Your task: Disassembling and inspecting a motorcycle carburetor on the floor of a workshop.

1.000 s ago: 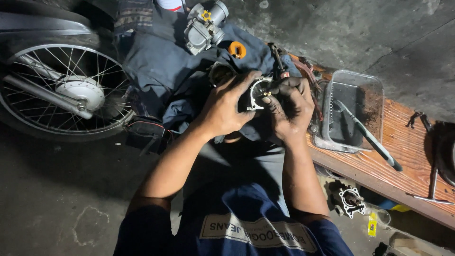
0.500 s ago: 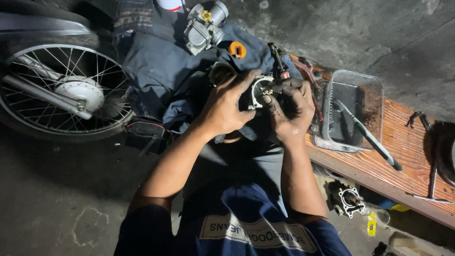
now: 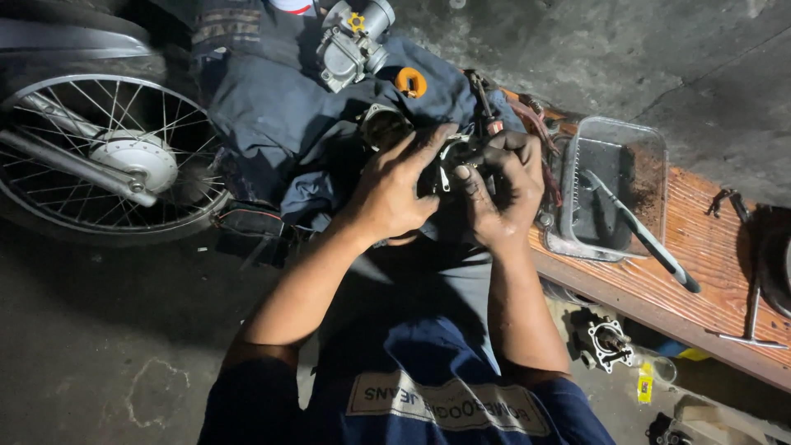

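Both hands together over a blue cloth (image 3: 272, 115), clasped around a small dark engine part (image 3: 445, 161): left hand (image 3: 395, 189) wrapped over its left side, right hand (image 3: 503, 194) gripping its right. Grey carburettor (image 3: 350, 41) just beyond; clear plastic tray (image 3: 614, 144) on wooden bench (image 3: 700, 255) alongside; spoked wheel (image 3: 107, 156) far left.

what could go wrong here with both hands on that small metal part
1. The left hand and right hand look greasy, so the small metal part might slip and drop to the concrete floor.
2. The plastic tray overhangs the wooden board near the right elbow; a bump could tip it and the tool in it.
3. The scene is dim, so a tiny piece falling onto the blue cloth may be hard to find.
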